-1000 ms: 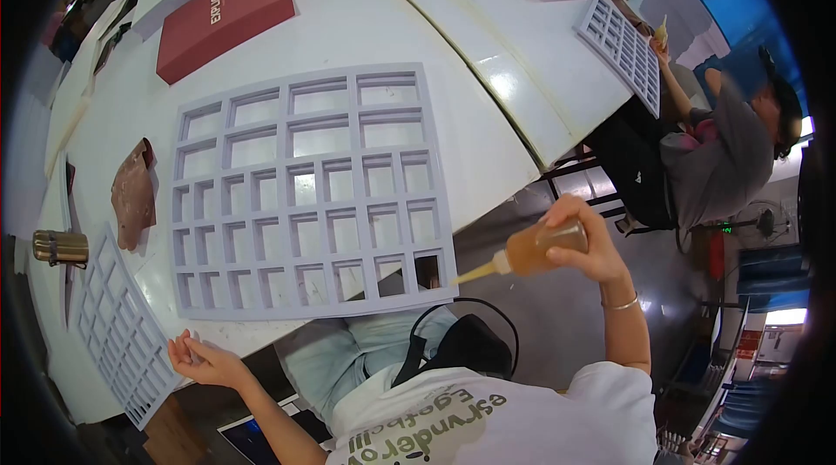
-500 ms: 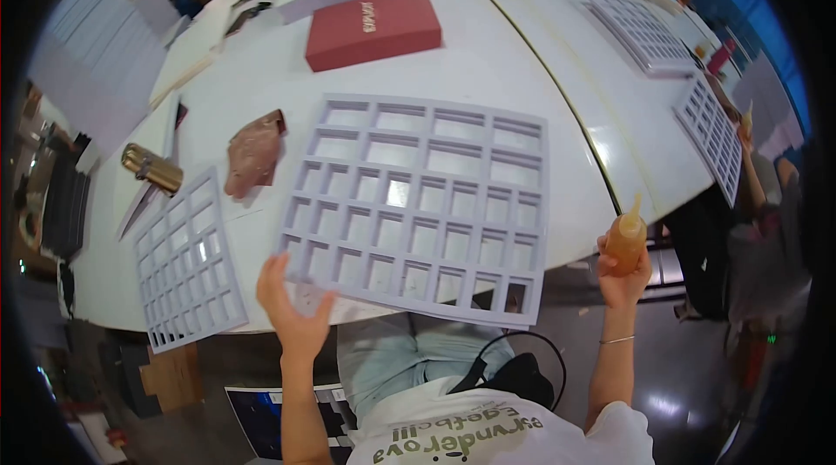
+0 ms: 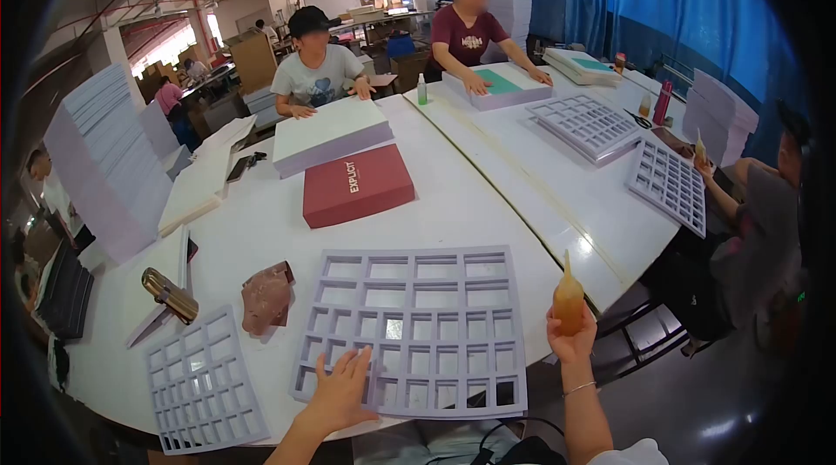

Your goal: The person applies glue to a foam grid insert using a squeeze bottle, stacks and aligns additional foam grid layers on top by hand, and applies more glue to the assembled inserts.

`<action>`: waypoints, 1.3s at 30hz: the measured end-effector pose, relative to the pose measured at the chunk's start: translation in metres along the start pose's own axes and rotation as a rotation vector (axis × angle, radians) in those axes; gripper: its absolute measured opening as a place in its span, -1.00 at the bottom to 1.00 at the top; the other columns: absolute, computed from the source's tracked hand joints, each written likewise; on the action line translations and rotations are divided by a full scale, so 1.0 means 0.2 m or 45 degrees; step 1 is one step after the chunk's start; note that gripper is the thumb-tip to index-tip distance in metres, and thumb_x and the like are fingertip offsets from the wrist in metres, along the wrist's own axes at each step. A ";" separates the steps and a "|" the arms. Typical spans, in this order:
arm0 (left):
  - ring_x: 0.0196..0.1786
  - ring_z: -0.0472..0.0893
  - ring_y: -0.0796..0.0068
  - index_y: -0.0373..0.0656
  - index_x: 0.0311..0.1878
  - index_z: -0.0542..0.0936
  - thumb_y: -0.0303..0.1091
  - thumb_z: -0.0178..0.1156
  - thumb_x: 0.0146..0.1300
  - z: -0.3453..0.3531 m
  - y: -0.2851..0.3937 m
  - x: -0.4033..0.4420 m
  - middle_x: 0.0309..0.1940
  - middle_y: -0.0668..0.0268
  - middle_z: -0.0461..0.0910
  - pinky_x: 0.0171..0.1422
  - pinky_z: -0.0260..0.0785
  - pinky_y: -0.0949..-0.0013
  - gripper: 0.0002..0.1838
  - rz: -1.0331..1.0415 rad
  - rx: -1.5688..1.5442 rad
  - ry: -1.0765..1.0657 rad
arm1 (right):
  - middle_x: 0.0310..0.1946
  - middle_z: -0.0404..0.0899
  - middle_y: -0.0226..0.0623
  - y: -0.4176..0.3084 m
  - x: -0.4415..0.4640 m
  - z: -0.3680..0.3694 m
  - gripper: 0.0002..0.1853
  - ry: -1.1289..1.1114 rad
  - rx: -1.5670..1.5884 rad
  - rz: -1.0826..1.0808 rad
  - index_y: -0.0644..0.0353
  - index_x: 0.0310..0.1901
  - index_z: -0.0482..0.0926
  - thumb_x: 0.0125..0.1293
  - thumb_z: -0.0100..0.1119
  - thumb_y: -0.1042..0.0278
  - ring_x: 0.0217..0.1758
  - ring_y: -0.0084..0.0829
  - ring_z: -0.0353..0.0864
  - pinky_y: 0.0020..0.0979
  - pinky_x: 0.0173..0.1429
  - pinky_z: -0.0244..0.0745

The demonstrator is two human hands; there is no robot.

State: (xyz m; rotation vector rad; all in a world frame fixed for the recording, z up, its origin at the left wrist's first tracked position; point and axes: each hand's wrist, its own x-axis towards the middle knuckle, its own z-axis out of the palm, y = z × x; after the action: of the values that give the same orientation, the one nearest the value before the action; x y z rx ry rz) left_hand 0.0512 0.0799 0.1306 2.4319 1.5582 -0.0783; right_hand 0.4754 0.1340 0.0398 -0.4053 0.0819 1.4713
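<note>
A large pale grid tray (image 3: 357, 320) with rectangular compartments lies on the white table before me. My left hand (image 3: 341, 391) rests over its lower left corner, fingers spread and holding nothing. To the right of the tray, my right hand (image 3: 572, 339) is wrapped round a bottle of amber liquid (image 3: 569, 304), held upright with its long nozzle pointing up. A second, smaller-looking grid (image 3: 205, 382) lies at the left near the table edge. Between that grid and the red box is a crumpled brown piece (image 3: 266, 299).
A red box (image 3: 359, 186) stands beyond the tray, with a white stack (image 3: 331, 138) behind it. A gold flask (image 3: 170, 295) is at the left. Two people stand across the table; another sits at the right with a grid (image 3: 669, 186).
The view has tilted up, showing more of the room. My left hand has come from the left-hand grid onto the large tray. The bottle has turned from sideways to nozzle up.
</note>
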 end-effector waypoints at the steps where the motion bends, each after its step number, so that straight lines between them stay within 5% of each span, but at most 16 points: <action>1: 0.46 0.19 0.13 -0.29 0.49 -0.08 0.04 0.58 -0.28 0.00 0.00 0.01 0.29 0.09 0.35 0.42 -0.25 -0.37 0.37 0.013 0.014 -0.023 | -0.06 0.60 -0.34 0.00 0.01 -0.01 -0.67 -0.010 0.003 -0.017 0.07 0.03 0.57 0.35 0.09 0.11 -0.11 -0.35 0.51 -0.48 -0.33 0.48; 10: 0.15 0.48 0.21 -0.37 0.47 -0.07 0.00 0.58 -0.28 0.03 -0.04 0.03 -0.06 0.18 0.54 0.38 -0.13 -0.31 0.35 0.089 -0.020 -0.009 | -0.07 0.62 -0.35 0.03 0.00 0.00 -0.66 0.030 -0.006 -0.102 0.05 0.05 0.56 0.34 0.10 0.10 -0.13 -0.36 0.56 -0.46 -0.32 0.46; 22: 0.15 0.50 0.32 -0.34 0.41 0.10 -0.07 0.57 -0.27 -0.10 -0.10 -0.04 0.05 0.27 0.55 0.38 -0.12 -0.12 0.20 0.103 0.041 0.601 | -0.01 0.61 -0.37 0.04 0.00 0.00 -0.66 -0.015 0.041 -0.123 0.03 0.08 0.55 0.37 0.05 0.11 -0.08 -0.40 0.57 -0.48 -0.31 0.48; 29: 0.34 0.35 0.19 -0.31 0.49 -0.08 -0.03 0.57 -0.25 -0.58 -0.45 0.47 0.18 0.15 0.46 0.46 -0.24 -0.19 0.33 -0.115 0.020 0.634 | -0.03 0.64 -0.40 0.05 0.01 -0.02 -0.68 -0.003 0.030 -0.143 0.04 0.04 0.58 0.37 0.07 0.09 -0.09 -0.36 0.58 -0.48 -0.32 0.48; 34: 0.49 0.13 0.16 -0.28 0.51 -0.11 -0.08 0.49 -0.06 -0.63 -0.51 0.75 0.40 0.08 0.20 0.44 -0.21 -0.25 0.22 -0.234 0.141 1.196 | -0.02 0.63 -0.41 0.07 -0.02 0.02 -0.68 0.049 0.014 -0.184 0.04 0.05 0.58 0.37 0.07 0.11 -0.10 -0.36 0.59 -0.49 -0.34 0.48; 39: 0.45 0.20 0.17 -0.22 0.36 0.28 -0.23 0.38 0.07 -0.19 -0.40 0.55 0.32 0.10 0.31 0.41 -0.17 -0.21 -0.21 -0.149 -0.007 1.077 | -0.06 0.62 -0.37 0.07 -0.01 0.03 -0.66 0.020 -0.025 -0.195 0.07 0.06 0.56 0.38 0.05 0.09 -0.16 -0.38 0.56 -0.47 -0.35 0.47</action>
State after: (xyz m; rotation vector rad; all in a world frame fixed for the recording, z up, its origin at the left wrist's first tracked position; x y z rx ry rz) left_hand 0.0229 0.2170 0.1333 2.4941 1.9739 1.0527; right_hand 0.4597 0.1347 0.0429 -0.4295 0.0478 1.3188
